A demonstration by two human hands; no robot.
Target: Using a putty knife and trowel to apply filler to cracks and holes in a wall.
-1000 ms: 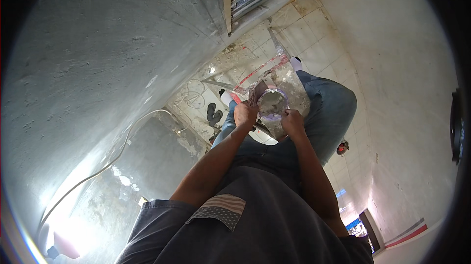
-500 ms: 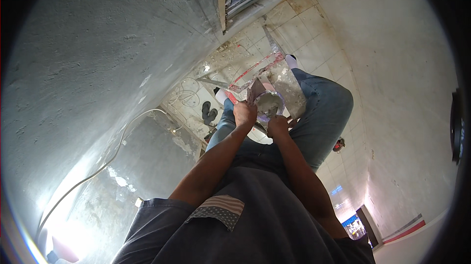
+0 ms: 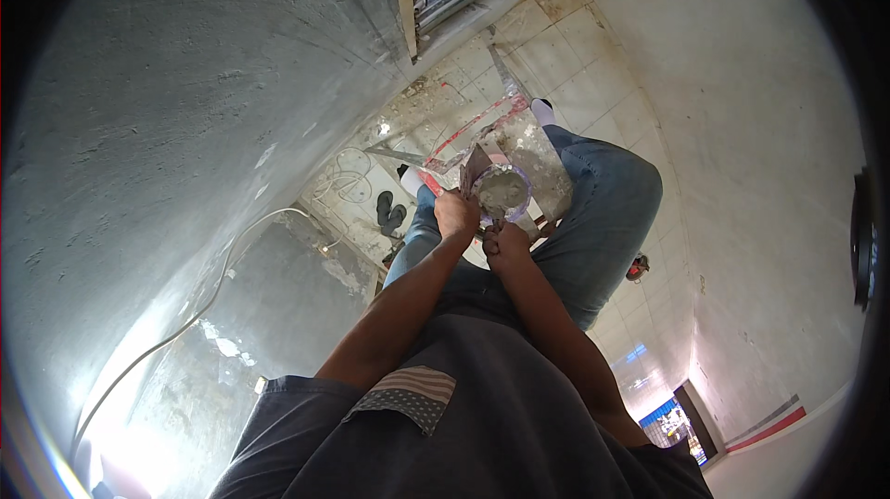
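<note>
1. Guy-on-the-spot view: purple-rimmed bucket point(image 3: 530, 188) of grey mix point(image 3: 504, 189) sits between the person's knees, over a grubby platform point(image 3: 549, 165).
2. Left hand point(image 3: 456, 214), left of the bucket: fingers clamped on a flat brownish plate point(image 3: 475, 165).
3. Right hand point(image 3: 506, 245), near rim: fingers curled tight on a small mix-caked tool point(image 3: 498, 224), mostly hidden tbh.
4. Dark sandals point(image 3: 390, 214) on the floor tiles point(image 3: 577, 43).

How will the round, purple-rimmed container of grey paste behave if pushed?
The container is probably heavy for its size: grey paste covers its visible inside. Its open top may spill if tipped. Its round rim suggests it could roll on its side.
</note>
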